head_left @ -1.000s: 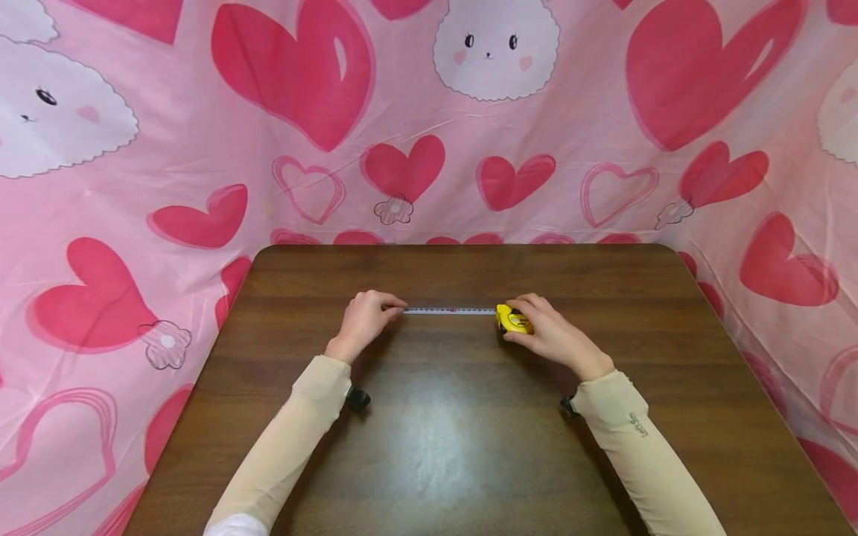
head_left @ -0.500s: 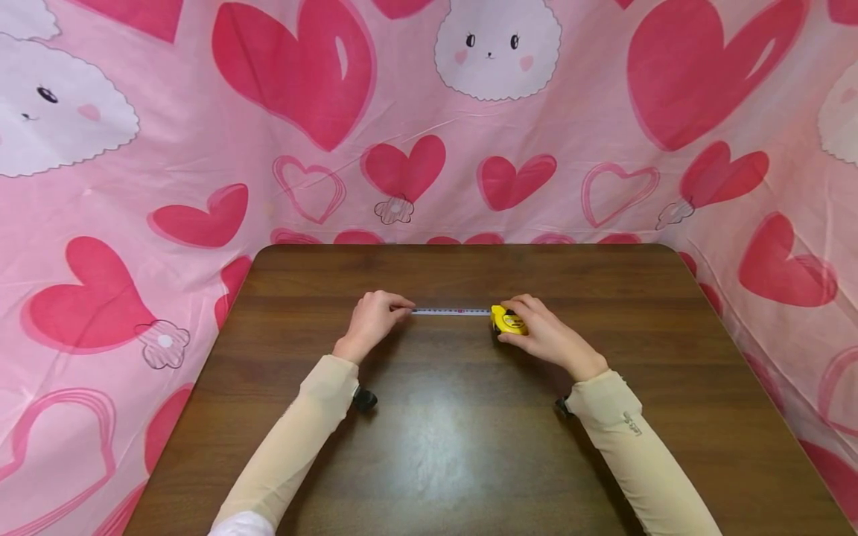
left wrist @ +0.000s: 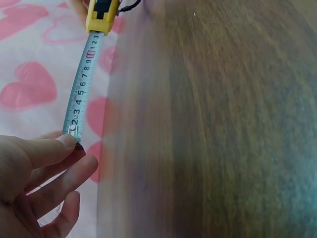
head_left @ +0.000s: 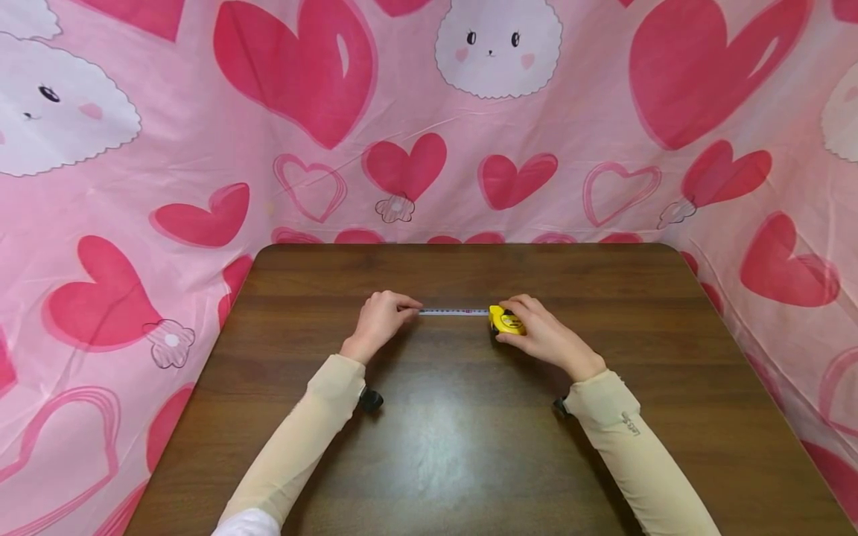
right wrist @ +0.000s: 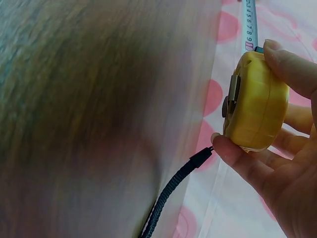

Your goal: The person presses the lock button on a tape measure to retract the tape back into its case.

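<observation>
A yellow tape measure is in my right hand, gripped around its case between thumb and fingers. Its metal clip and a black wrist strap show in the right wrist view. From the case a short length of white blade runs straight across to my left hand. There the thumb and a finger pinch the blade's end, close to the 1 and 2 marks in the left wrist view. About 13 numbered marks of the tape blade show between hand and case.
The brown wooden table lies beneath both hands. A pink cloth printed with hearts hangs behind the table and along both sides. Small dark cameras are worn on the wrists.
The left hand has moved right with the blade's end. The right hand with the tape measure has shifted slightly left, so the exposed blade is shorter.
</observation>
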